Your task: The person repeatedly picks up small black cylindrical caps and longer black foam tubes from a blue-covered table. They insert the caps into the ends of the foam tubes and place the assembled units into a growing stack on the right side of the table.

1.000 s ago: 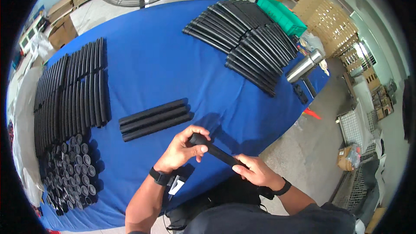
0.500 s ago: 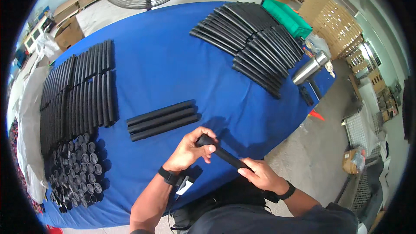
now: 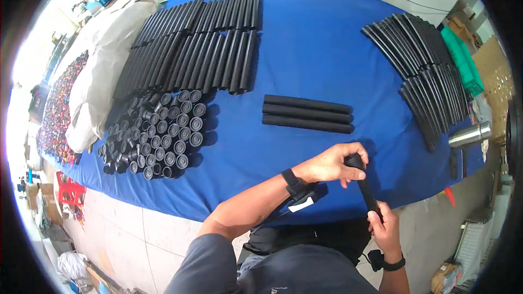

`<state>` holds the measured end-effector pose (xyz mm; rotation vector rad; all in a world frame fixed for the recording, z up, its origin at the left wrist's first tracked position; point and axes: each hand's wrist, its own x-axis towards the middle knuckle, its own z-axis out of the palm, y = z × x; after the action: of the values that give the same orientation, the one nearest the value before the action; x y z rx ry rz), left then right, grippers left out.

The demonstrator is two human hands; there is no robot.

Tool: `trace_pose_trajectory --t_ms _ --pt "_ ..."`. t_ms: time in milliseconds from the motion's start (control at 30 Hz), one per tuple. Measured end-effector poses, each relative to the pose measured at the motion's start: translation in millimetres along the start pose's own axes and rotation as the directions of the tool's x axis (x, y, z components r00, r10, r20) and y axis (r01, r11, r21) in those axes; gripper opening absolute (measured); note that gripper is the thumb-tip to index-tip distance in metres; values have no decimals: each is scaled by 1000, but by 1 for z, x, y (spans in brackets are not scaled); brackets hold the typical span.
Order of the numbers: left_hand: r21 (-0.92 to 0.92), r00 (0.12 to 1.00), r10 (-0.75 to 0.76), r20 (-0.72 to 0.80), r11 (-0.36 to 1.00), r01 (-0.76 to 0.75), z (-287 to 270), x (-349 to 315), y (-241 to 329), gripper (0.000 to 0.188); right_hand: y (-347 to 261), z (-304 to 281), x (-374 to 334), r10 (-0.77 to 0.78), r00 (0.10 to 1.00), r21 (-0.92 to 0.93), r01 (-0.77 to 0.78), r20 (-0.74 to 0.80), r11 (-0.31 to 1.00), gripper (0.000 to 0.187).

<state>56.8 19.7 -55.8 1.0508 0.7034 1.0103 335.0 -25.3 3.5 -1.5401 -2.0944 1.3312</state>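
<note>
My left hand (image 3: pixel 339 166) is closed with thumb and fingers around the upper, wider end of a black tube (image 3: pixel 368 191). That end looks like a rounded cap, partly covered by my fingers. Lower down, my right hand (image 3: pixel 385 227) grips the same tube near its bottom end, which is hidden in the hand. The tube slants over the table's front edge, in front of my body. Beyond my left hand, three black foam tubes (image 3: pixel 308 114) lie side by side on the blue cloth. Round black end caps (image 3: pixel 174 130) stand bunched together to the left.
Rows of black tubes (image 3: pixel 212 60) lie at the back left, with glossier black tubes (image 3: pixel 430 87) at the right. Beside those are a green bin (image 3: pixel 462 61) and a steel flask (image 3: pixel 469 135). A white sheet (image 3: pixel 106 71) partly covers multicoloured small pieces (image 3: pixel 62 106) at far left.
The view has swung to the left, so the table's contents appear farther right. Both hands keep hold of the black tube, which now looks steeper in the picture.
</note>
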Motion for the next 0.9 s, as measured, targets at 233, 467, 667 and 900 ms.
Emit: trace_pose_trajectory --t_ms 233,467,667,900 --pt "284 993 -11 -120 958 45 11 4 -7 28 24 5 2 -100 994 -201 92 -31 975 30" --pt "166 983 -1 -182 986 32 9 2 -9 25 25 9 9 -78 997 -204 71 -26 976 35" --pt "120 976 25 -218 993 2 10 -1 -8 26 29 9 12 -104 994 -201 98 -21 975 35" --pt "92 964 -18 -265 995 44 9 1 -4 25 22 19 14 -190 978 -226 167 -84 960 33"
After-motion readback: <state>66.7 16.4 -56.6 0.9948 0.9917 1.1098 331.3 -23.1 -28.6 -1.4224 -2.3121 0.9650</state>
